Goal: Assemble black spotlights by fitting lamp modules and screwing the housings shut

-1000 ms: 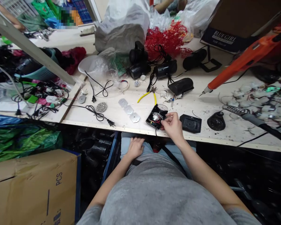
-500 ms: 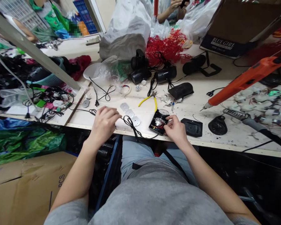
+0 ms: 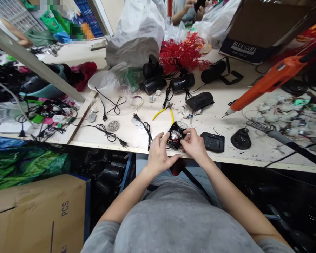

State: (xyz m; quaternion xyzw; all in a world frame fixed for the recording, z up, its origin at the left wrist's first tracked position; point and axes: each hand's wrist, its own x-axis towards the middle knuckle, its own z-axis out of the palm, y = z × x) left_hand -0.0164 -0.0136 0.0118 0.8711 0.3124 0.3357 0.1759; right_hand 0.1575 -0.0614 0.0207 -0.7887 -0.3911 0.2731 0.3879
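From the head camera, the left hand (image 3: 159, 154) and right hand (image 3: 193, 144) meet over a black plastic housing (image 3: 174, 137) near the front edge of the pale wooden surface (image 3: 221, 105). The housing lies between the two hands, with coloured wires and a shiny silver round part (image 3: 175, 135) showing inside it. A round, patterned disc (image 3: 182, 125) sits at its far end.

Both grips are closed on the housing. The left grip presses its fingertips (image 3: 162, 136) against the housing's near left side, and the right grip pinches its right side, fingers curled inward. Whether the housing touches the surface under the hands is hidden.

Just beyond the hands lie yellow-handled pliers (image 3: 163, 114). A black power cord with a plug (image 3: 137, 118) runs down just left of the left hand. Farther left are a second plugged cord (image 3: 122, 142) and a round perforated metal disc (image 3: 113, 125).

To the right lie a black rectangular cover (image 3: 212, 142) and a round black base (image 3: 241, 138). Black cylindrical lamp bodies (image 3: 182, 83) stand toward the far side, before red plastic netting (image 3: 181, 52). An orange soldering iron (image 3: 263, 86) lies toward the right edge.
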